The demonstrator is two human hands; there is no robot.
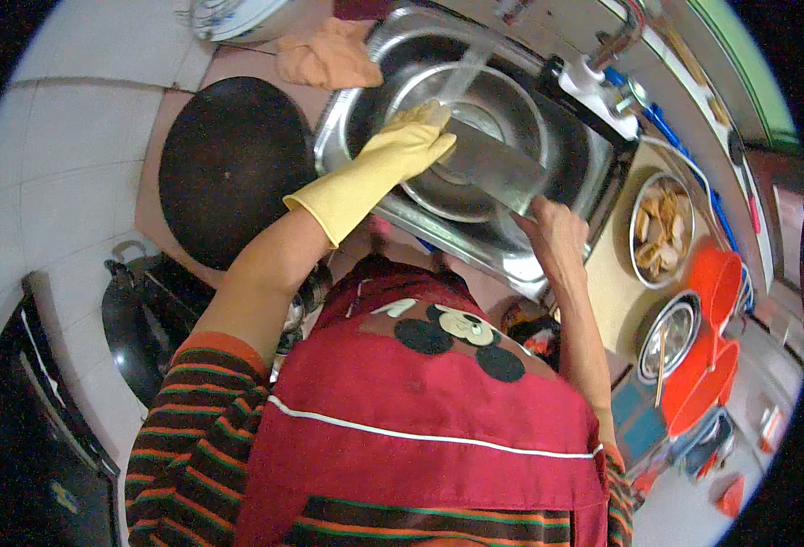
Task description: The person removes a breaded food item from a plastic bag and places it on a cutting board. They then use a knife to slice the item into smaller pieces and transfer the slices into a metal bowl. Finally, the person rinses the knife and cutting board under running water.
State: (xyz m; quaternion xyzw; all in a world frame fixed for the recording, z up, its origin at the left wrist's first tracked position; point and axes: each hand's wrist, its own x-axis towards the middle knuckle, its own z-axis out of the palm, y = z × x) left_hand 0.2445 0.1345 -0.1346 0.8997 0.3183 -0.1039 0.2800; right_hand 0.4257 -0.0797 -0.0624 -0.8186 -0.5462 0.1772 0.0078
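Note:
My right hand (556, 229), bare, is closed around the handle end of a wide-bladed cleaver (494, 164) above a stainless steel sink (388, 205). My left hand (412, 140) wears a yellow rubber glove, and its fingers touch the far end of the blade; whether they grip it is hard to tell. Beneath the blade, inside the sink, lies a round metal basin (545, 123). A stream of water (467, 68) runs down into it near the gloved fingers. The cleaver's handle is mostly hidden by my right hand.
A round dark board or lid (231, 171) stands left of the sink, with an orange cloth (330, 55) behind it. The faucet (610, 51) is at the back right. Right of the sink are a bowl of food pieces (662, 229), a metal bowl (672, 335) and red plastic baskets (716, 280).

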